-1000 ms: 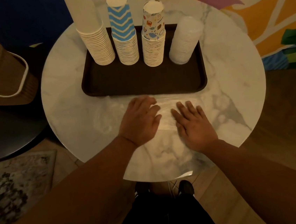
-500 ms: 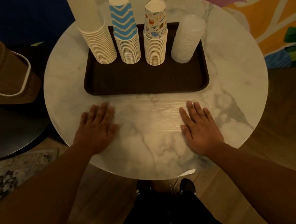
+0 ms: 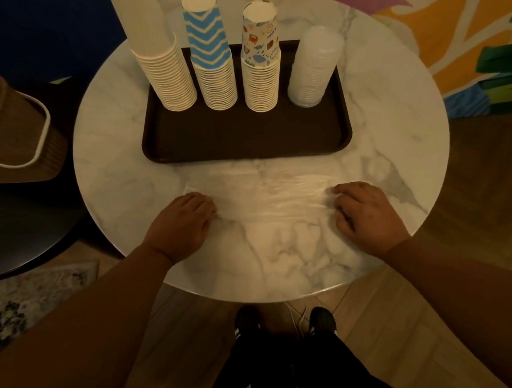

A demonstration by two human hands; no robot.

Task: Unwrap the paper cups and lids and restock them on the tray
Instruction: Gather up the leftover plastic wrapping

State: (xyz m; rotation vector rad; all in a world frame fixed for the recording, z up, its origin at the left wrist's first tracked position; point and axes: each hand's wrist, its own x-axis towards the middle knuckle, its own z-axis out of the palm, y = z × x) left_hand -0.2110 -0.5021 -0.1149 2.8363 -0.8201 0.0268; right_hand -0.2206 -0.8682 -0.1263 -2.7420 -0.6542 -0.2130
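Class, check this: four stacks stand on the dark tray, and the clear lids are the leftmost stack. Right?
Not quite. The head view shows four stacks on the dark tray, but the clear lids are the rightmost stack, not the leftmost.

White letters on the black trousers (image 3: 300, 385), seen upside down, read "MADHA"; the rest of the word is hidden.

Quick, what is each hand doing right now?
Left hand: fingers curled, gripping the clear plastic wrap.
Right hand: fingers curled, gripping the wrap's other end.
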